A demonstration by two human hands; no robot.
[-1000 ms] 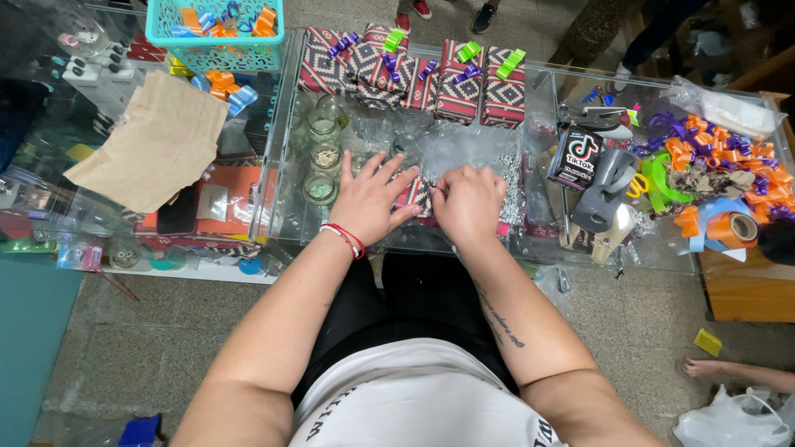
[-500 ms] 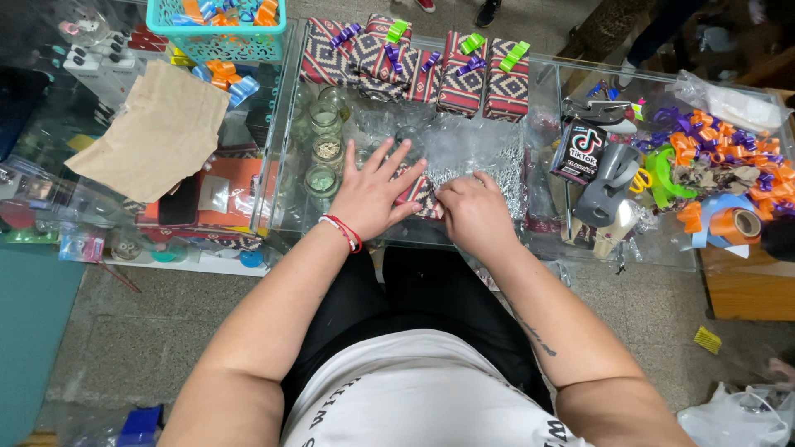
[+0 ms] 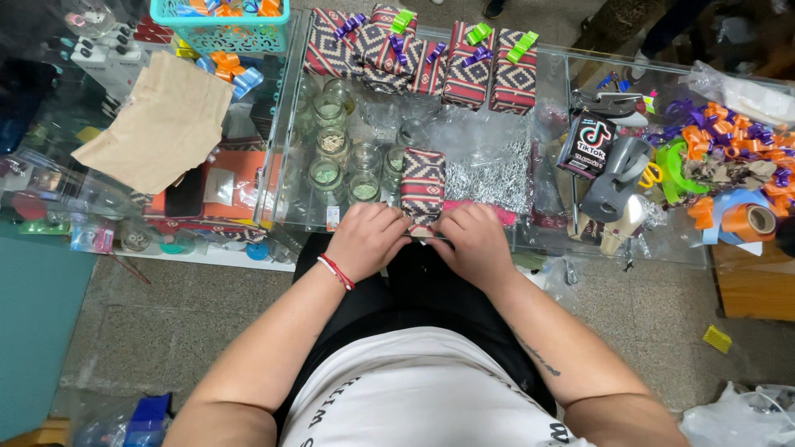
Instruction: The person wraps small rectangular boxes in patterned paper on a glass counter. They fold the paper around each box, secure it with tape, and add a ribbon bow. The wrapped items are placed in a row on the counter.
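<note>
Two hands meet at the near edge of the glass counter [image 3: 281,165], knuckles up and forearms angled inward. The left hand [image 3: 366,238] and the right hand [image 3: 474,240] both curl their fingers closed on the lower end of a small patterned wrapped box [image 3: 422,184], which lies flat on the glass between them, just beside the glass jars [image 3: 335,157].

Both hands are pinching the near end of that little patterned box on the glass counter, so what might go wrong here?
The left hand and right hand grip the patterned gift box at the edge of the glass counter; it could slip off toward the person's lap. The glass jars stand close beside it, so a sideways nudge might knock one over.
</note>
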